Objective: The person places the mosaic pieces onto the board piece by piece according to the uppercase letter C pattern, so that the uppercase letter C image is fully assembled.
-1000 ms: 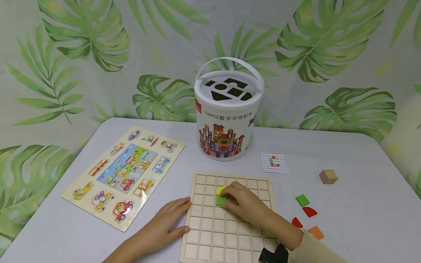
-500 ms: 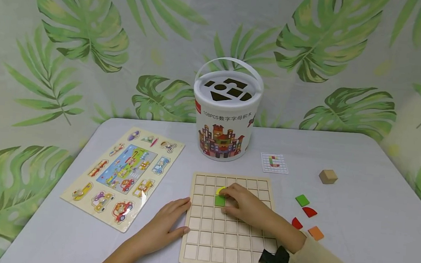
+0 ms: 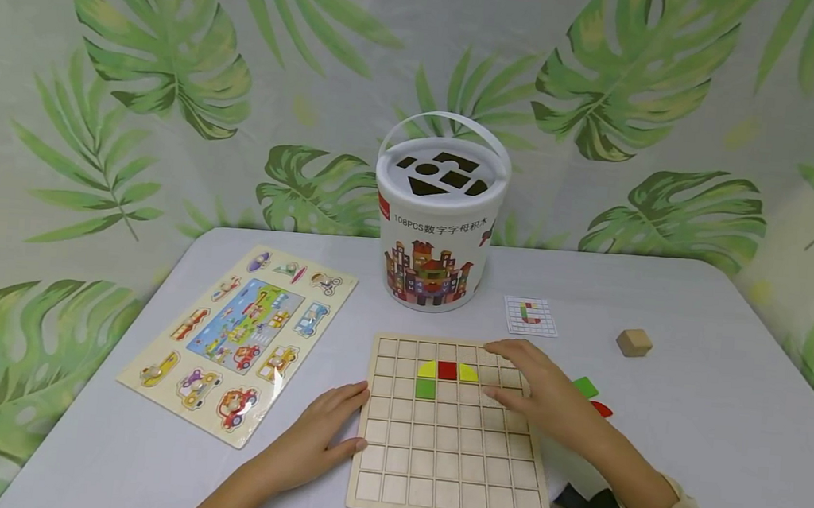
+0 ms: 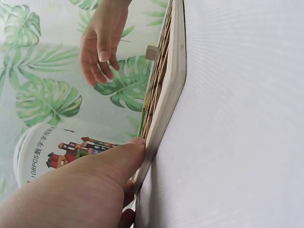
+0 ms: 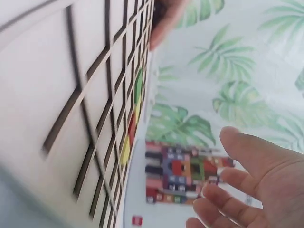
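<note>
My right hand [image 3: 547, 393], fingers loose and empty, hovers over the grid board [image 3: 442, 480]'s right edge, nearer the green tile [image 3: 585, 386] just beyond, apparently untouched, while my flat left hand [image 3: 324, 431] presses the board's left edge.

The grid board [image 3: 450, 433] is lying on the desk [image 3: 722, 438] right before me, with four tiles [image 3: 446, 371] sitting in its far cells. My left hand [image 3: 317, 430] is resting against its left edge; my right hand [image 3: 547, 389] is hovering over its right side. The picture puzzle [image 3: 239, 336] is lying to the left, the bucket [image 3: 439, 217] standing behind, the card [image 3: 530, 315] and cube [image 3: 634, 342] lying right.
</note>
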{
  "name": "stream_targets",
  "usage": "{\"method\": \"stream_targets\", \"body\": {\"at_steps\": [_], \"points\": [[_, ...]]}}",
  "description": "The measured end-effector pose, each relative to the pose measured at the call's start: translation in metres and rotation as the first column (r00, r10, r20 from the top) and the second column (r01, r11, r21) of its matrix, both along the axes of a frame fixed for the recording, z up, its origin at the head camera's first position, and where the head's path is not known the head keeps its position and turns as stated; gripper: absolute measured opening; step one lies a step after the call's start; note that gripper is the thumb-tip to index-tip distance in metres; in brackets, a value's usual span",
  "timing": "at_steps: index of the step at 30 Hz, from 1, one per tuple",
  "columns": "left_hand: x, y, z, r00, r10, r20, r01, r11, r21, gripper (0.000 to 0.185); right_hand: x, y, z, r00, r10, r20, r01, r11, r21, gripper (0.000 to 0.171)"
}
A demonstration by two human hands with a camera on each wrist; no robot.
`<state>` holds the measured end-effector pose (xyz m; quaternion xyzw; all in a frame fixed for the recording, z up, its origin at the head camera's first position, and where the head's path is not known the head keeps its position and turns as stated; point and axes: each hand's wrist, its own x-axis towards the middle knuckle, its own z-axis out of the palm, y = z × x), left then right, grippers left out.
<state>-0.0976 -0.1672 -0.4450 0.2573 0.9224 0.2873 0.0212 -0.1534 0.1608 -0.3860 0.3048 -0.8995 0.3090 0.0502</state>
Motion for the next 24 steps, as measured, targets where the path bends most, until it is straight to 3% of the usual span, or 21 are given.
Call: {"method": "stream_targets", "body": {"at_steps": [5, 16, 24], "points": [[0.0, -0.001, -0.001, 1.0, 0.0, -0.004, 0.0, 1.0, -0.001, 0.062, -0.001, 0.029, -0.008, 0.996, -0.067, -0.056, 0.067, 0.998, 0.003, 0.051], [-0.001, -0.001, -0.001, 1.0, -0.01, -0.017, 0.01, 1.0, 0.003, 0.062, 0.0, 0.083, -0.031, 0.973, -0.231, 0.006, 0.231, 0.972, 0.043, 0.053], [-0.001, 0.0, -0.001, 1.0, -0.008, -0.01, 0.008, 1.0, 0.005, 0.061, -0.004, 0.098, -0.041, 0.949, -0.302, 0.088, 0.297, 0.953, 0.066, 0.054]]}}
